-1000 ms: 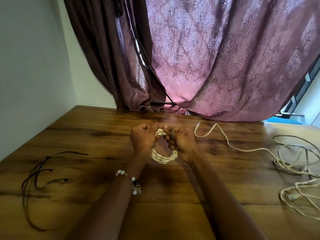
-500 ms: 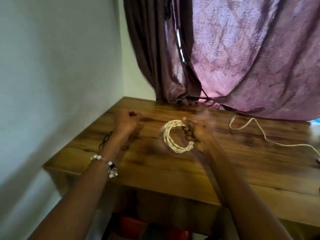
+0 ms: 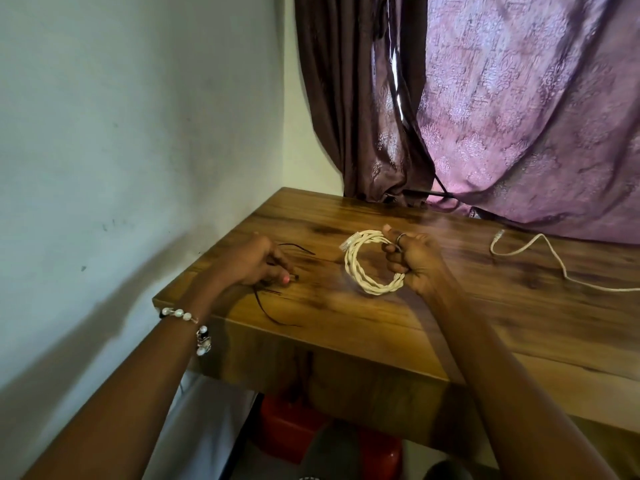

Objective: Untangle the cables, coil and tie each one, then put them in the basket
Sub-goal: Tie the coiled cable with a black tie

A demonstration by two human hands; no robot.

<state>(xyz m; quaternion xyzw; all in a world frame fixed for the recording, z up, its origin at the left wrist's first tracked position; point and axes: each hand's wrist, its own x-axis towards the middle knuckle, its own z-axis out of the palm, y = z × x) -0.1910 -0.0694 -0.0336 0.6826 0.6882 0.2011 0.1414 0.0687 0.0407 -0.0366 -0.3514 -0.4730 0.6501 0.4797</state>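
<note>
- The right hand grips a cream cable coil, fingers and thumb curled round the ring's right side, a ring on one finger.
- The coil hangs out from that grip toward 9 o'clock, a twisted loop held on edge just above the wooden table; its clear plug end sticks out at the loop's 10 o'clock.
- The left hand, at 9 o'clock from the coil and apart from it, is down on the tabletop near the left edge, its fingertips curled onto thin dark ties; whether they actually pinch a strand cannot be told.
- The dark strands spread from under that hand: one runs off toward 2 o'clock, another curves toward 6 o'clock near the table's front edge.
- A beaded bracelet circles the left wrist.
- At 3 o'clock from the right hand, well apart, a loose cream cable lies on the table, its plug end pointing toward the curtain and its length trailing out of view at right.
- A mauve patterned curtain drapes onto the table's far edge at 12 o'clock; a pale wall stands at left.
- Below the table, at 6 o'clock, something red shows, too hidden to identify.
</note>
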